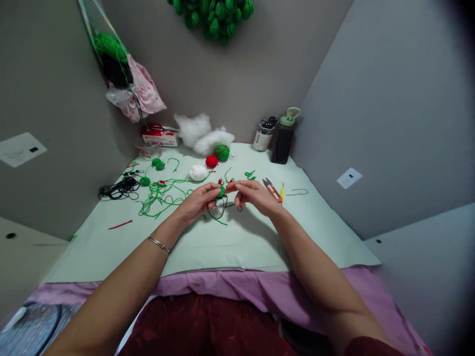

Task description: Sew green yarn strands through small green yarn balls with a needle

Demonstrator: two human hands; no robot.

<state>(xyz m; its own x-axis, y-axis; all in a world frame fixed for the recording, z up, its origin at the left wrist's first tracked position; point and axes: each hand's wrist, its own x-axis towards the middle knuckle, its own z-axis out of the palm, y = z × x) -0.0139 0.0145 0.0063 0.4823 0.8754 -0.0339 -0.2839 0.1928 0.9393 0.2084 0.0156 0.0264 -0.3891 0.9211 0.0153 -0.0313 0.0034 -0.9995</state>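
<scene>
Near the middle of the table, my left hand point(198, 202) pinches a small green crocheted piece point(222, 192) between thumb and fingers. A dark thread point(223, 210) hangs in a loop beneath it. My right hand point(256, 196) comes in from the other side, its foremost fingertips at the piece and the other fingers curled; anything small in them is hidden. Just behind the hands lie small red-and-white bits point(220, 181). Right of my right hand are orange-handled thread snips point(272, 190) and a yellow-handled hook point(282, 192).
Tangled green yarn point(163, 198) and black cord point(120, 189) spread on the left. White point(198, 172), red point(212, 161) and green yarn balls point(221, 152) sit before white stuffing point(195, 131). A bottle point(284, 141) and pen cup point(262, 138) stand behind. Grey walls enclose the table.
</scene>
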